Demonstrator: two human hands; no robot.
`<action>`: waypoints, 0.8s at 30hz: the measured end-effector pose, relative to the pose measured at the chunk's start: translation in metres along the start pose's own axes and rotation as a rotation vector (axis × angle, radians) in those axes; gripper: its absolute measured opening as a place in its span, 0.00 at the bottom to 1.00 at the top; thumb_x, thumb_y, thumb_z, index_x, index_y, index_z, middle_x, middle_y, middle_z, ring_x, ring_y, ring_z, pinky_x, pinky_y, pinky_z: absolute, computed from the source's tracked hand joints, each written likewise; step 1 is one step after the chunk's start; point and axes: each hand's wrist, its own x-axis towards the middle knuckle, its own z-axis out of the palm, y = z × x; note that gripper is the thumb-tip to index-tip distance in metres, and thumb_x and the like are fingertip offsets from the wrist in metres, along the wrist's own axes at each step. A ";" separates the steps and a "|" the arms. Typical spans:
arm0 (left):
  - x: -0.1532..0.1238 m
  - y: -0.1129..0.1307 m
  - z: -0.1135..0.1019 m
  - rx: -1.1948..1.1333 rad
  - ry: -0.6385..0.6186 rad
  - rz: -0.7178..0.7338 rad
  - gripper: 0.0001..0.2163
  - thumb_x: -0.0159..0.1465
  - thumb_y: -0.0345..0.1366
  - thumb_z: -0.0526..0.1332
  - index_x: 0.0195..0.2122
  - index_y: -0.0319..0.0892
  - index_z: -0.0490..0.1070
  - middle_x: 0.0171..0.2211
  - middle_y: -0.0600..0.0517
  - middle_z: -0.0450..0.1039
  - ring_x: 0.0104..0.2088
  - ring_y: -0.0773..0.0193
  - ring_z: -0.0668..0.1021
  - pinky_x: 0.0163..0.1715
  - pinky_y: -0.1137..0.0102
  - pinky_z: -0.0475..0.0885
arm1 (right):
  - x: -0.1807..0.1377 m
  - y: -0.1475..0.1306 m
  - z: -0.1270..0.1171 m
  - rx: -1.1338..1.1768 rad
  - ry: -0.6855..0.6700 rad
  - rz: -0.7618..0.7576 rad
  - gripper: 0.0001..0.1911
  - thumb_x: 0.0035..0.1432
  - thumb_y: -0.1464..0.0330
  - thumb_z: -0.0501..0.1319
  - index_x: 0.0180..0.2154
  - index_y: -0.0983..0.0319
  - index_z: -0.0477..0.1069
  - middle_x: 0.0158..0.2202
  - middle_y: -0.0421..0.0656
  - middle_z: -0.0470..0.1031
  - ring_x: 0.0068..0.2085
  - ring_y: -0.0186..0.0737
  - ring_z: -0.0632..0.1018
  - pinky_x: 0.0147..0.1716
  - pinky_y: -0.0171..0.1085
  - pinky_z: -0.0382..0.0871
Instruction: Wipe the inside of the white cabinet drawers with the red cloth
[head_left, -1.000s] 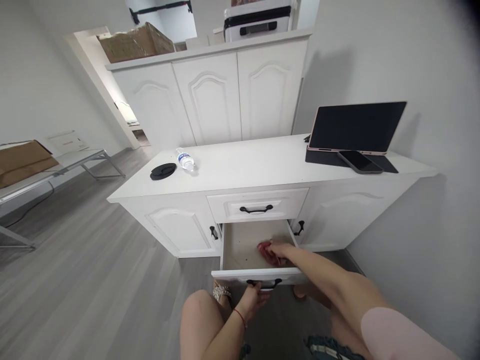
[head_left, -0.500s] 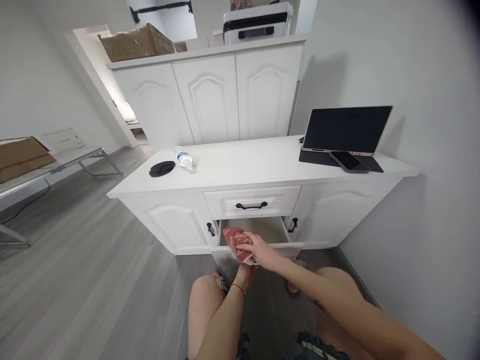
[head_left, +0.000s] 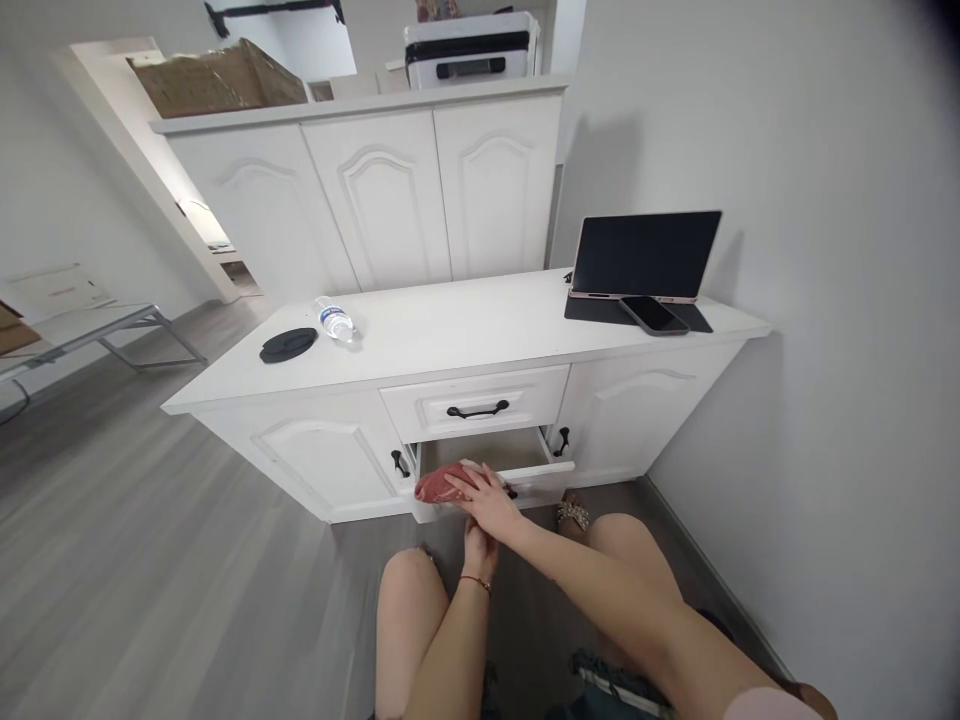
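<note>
My right hand (head_left: 487, 497) grips a red patterned cloth (head_left: 439, 485) just in front of the lower drawer (head_left: 534, 468) of a white sideboard (head_left: 450, 335). That drawer stands only slightly pulled out. My left hand (head_left: 480, 548) is under the right one, below the drawer front, and most of its fingers are hidden. A thin red string circles my left wrist. My bare knees are below, close to the cabinet.
On the sideboard top lie a black round lid (head_left: 288, 344), a water bottle (head_left: 334, 321) on its side, a propped tablet (head_left: 643, 255) and a phone (head_left: 654, 315). A taller white cabinet (head_left: 360, 190) stands behind, a wall at right, grey floor at left.
My right hand lifted the red cloth out of the drawer and carried it left to the drawer front. The drawer went from wide open to nearly closed. My view shifted right.
</note>
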 end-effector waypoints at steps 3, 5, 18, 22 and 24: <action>0.006 -0.006 -0.003 -0.085 0.100 -0.056 0.16 0.54 0.19 0.55 0.37 0.46 0.72 0.51 0.44 0.78 0.56 0.56 0.79 0.46 0.64 0.78 | -0.019 0.026 -0.007 -0.018 0.015 0.018 0.25 0.67 0.74 0.58 0.60 0.46 0.74 0.76 0.34 0.51 0.75 0.57 0.54 0.72 0.68 0.44; 0.007 -0.005 -0.003 -0.176 0.167 -0.103 0.17 0.51 0.17 0.56 0.36 0.46 0.71 0.46 0.47 0.78 0.50 0.59 0.82 0.43 0.67 0.77 | -0.033 0.041 -0.011 -0.020 0.036 0.035 0.26 0.67 0.73 0.59 0.61 0.44 0.73 0.75 0.34 0.53 0.75 0.56 0.53 0.72 0.69 0.44; -0.002 0.004 -0.002 -0.301 0.173 -0.158 0.21 0.46 0.14 0.54 0.33 0.46 0.69 0.34 0.55 0.75 0.35 0.69 0.79 0.45 0.72 0.75 | -0.109 0.084 -0.026 -0.001 0.158 0.432 0.24 0.67 0.76 0.55 0.56 0.46 0.78 0.74 0.38 0.60 0.74 0.56 0.55 0.71 0.67 0.39; -0.002 0.005 -0.002 -0.301 0.181 -0.169 0.20 0.46 0.14 0.54 0.33 0.47 0.67 0.35 0.55 0.75 0.38 0.69 0.80 0.47 0.71 0.75 | -0.119 0.086 -0.019 0.010 0.289 0.641 0.24 0.63 0.78 0.55 0.51 0.53 0.82 0.72 0.46 0.63 0.73 0.61 0.55 0.71 0.64 0.44; -0.001 0.003 -0.002 -0.300 0.186 -0.167 0.20 0.47 0.14 0.55 0.33 0.47 0.67 0.36 0.55 0.75 0.40 0.68 0.80 0.49 0.70 0.75 | -0.119 0.085 -0.014 0.061 0.347 0.772 0.22 0.60 0.79 0.56 0.47 0.57 0.83 0.70 0.49 0.62 0.72 0.62 0.57 0.69 0.60 0.53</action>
